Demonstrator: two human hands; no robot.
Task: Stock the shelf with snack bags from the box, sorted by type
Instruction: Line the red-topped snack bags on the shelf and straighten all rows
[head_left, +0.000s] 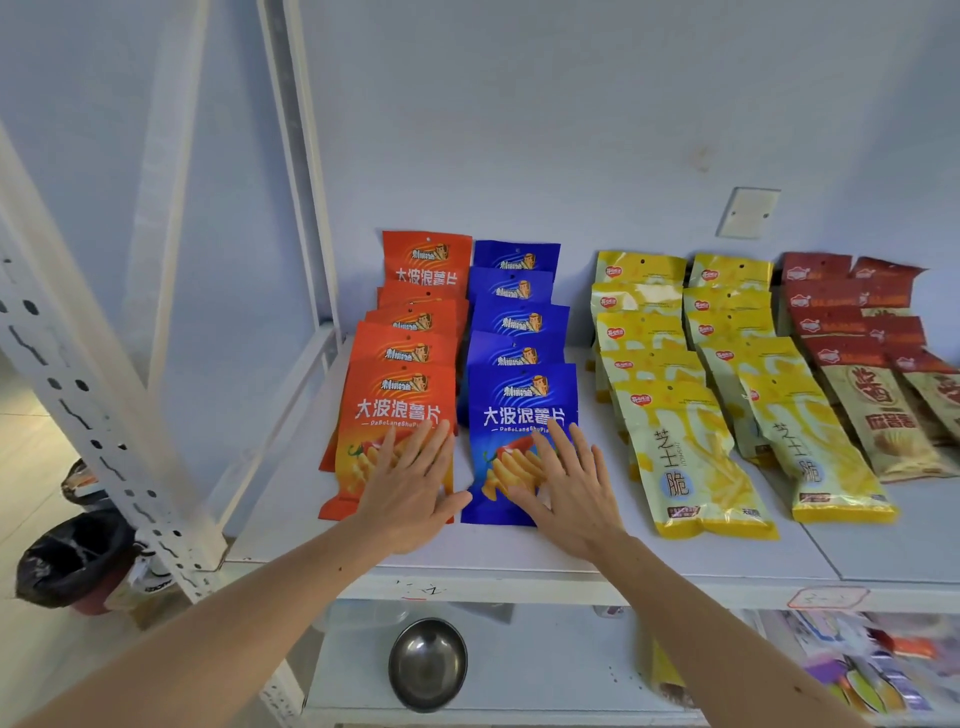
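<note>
Snack bags (400, 436): L hand (410, 493) flat on orange, R hand (566, 493) on blue.

I see an orange-red bag row (402, 415), white lettering, yellow fries print. Beside it a royal blue bag row (522, 405), same white lettering and wavy lines. Two rows of yellow bags (691, 441), pale centres with yellow drip pattern. Dark red-topped bags (857, 374) with beige bodies, red print. White shelf (519, 556); white upright (78, 364) with dark holes. Steel-grey bowl (427, 662) below.
</note>
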